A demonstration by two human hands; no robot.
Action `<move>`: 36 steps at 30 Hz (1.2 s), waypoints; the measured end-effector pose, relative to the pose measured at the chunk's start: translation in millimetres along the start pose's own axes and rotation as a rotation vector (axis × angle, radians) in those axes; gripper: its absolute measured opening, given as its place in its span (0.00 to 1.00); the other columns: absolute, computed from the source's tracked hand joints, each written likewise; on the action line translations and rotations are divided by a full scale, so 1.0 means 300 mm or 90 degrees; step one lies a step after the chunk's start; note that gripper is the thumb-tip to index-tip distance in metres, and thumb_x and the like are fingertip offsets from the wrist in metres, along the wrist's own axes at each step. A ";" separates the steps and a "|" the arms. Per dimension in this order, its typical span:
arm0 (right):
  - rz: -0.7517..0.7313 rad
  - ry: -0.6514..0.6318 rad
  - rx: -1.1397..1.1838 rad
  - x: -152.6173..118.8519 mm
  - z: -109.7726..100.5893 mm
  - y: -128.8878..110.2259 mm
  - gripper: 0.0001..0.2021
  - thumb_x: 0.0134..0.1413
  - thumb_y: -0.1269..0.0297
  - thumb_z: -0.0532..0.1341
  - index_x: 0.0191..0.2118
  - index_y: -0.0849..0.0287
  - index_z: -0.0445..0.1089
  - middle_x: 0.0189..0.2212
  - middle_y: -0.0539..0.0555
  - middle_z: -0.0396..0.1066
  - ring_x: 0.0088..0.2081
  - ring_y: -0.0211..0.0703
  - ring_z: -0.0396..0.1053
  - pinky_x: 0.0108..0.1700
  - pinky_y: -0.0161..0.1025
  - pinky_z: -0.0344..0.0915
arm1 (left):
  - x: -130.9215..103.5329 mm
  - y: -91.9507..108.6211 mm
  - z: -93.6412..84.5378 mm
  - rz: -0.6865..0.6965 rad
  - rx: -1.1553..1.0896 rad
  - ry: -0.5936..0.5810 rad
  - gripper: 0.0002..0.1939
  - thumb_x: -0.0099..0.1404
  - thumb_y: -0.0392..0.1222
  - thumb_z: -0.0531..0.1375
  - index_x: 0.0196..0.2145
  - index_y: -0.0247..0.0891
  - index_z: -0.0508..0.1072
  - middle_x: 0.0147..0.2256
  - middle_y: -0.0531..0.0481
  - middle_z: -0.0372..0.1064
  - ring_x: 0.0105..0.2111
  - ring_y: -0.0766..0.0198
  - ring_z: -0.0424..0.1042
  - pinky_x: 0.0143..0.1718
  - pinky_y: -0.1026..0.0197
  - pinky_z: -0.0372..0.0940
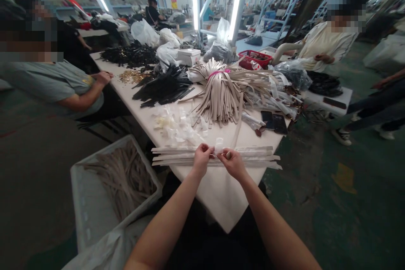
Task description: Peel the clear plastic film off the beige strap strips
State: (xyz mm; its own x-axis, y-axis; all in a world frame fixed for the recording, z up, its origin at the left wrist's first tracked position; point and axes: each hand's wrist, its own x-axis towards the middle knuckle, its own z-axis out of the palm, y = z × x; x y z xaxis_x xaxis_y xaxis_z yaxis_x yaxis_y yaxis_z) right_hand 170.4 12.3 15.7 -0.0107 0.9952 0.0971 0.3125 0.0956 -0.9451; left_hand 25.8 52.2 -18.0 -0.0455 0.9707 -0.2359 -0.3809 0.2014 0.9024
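Between my two hands is a small piece of translucent white plastic film (218, 144). My left hand (203, 159) pinches its left side, and the closed fingers of my right hand (233, 163) are on its right side. Under both hands, several long pale flat strips (174, 158) lie side by side across the table (226, 202). Just beyond them to the left is a loose pile of similar film scraps (180, 126). A big bundle of beige strips (220, 97), tied with a pink band (218, 72), stands further back.
At my left, a white bin (76, 198) holds beige strips. Black strips (164, 86), a red basket (265, 61), plastic bags and two dark phones (274, 121) lie on the table. People sit on the left (72, 88) and right (329, 46).
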 end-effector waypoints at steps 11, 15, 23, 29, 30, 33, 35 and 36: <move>0.070 -0.206 0.078 -0.033 -0.161 -0.053 0.18 0.53 0.48 0.65 0.33 0.61 0.78 0.18 0.50 0.65 0.20 0.37 0.58 0.23 0.33 0.52 | 0.095 0.059 -0.078 -0.039 -0.088 0.122 0.18 0.49 0.47 0.70 0.33 0.37 0.70 0.30 0.51 0.72 0.24 0.70 0.69 0.24 0.67 0.60; 0.068 -0.273 0.103 -0.045 -0.219 -0.076 0.17 0.51 0.50 0.66 0.32 0.61 0.78 0.19 0.50 0.67 0.21 0.36 0.60 0.23 0.33 0.53 | 0.153 0.086 -0.097 -0.034 -0.081 0.159 0.16 0.50 0.45 0.70 0.32 0.37 0.70 0.30 0.51 0.73 0.24 0.71 0.69 0.25 0.67 0.60; 0.093 -0.297 0.088 -0.055 -0.306 -0.056 0.17 0.52 0.49 0.66 0.28 0.61 0.77 0.17 0.50 0.67 0.20 0.35 0.60 0.22 0.32 0.52 | 0.296 0.170 -0.167 0.010 -0.066 0.232 0.17 0.47 0.46 0.70 0.32 0.36 0.71 0.26 0.53 0.72 0.20 0.72 0.65 0.25 0.67 0.58; 0.122 -0.251 0.131 -0.068 -0.352 -0.002 0.19 0.51 0.48 0.66 0.24 0.60 0.71 0.16 0.50 0.67 0.17 0.33 0.55 0.19 0.31 0.49 | 0.419 0.318 -0.284 0.076 0.016 0.341 0.11 0.54 0.43 0.65 0.33 0.36 0.70 0.25 0.54 0.70 0.21 0.71 0.66 0.26 0.67 0.58; 0.127 -0.237 0.146 -0.070 -0.359 0.012 0.19 0.51 0.48 0.65 0.23 0.60 0.70 0.16 0.50 0.66 0.17 0.33 0.54 0.19 0.31 0.48 | 0.435 0.347 -0.309 0.088 0.030 0.364 0.09 0.56 0.41 0.63 0.33 0.35 0.69 0.25 0.54 0.68 0.22 0.71 0.65 0.26 0.67 0.58; 0.147 -0.174 0.184 -0.068 -0.376 0.046 0.20 0.53 0.46 0.62 0.22 0.59 0.68 0.14 0.50 0.64 0.15 0.32 0.50 0.18 0.32 0.44 | 0.465 0.428 -0.385 0.150 0.169 0.447 0.04 0.62 0.38 0.58 0.35 0.34 0.68 0.24 0.55 0.66 0.22 0.70 0.64 0.26 0.66 0.58; 0.150 -0.128 0.181 -0.058 -0.375 0.057 0.21 0.54 0.45 0.60 0.24 0.60 0.69 0.14 0.49 0.63 0.14 0.31 0.49 0.17 0.32 0.44 | 0.462 0.469 -0.422 0.193 0.275 0.488 0.02 0.64 0.35 0.55 0.35 0.33 0.66 0.24 0.54 0.65 0.22 0.69 0.64 0.27 0.65 0.59; 0.145 -0.114 0.171 -0.050 -0.370 0.057 0.21 0.55 0.46 0.60 0.26 0.61 0.71 0.14 0.49 0.63 0.14 0.31 0.48 0.17 0.32 0.45 | 0.451 0.482 -0.431 0.210 0.304 0.498 0.02 0.64 0.34 0.55 0.35 0.33 0.66 0.24 0.54 0.65 0.23 0.68 0.64 0.28 0.64 0.59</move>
State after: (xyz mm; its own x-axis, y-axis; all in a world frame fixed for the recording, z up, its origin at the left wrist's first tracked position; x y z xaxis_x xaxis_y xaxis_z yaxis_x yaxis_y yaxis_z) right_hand 281.3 -3.4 32.8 -0.1433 0.9769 -0.1588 0.0662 -0.1506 -0.9864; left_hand -154.9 195.7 34.1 -0.7489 0.6616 0.0377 0.1678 0.1343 0.9766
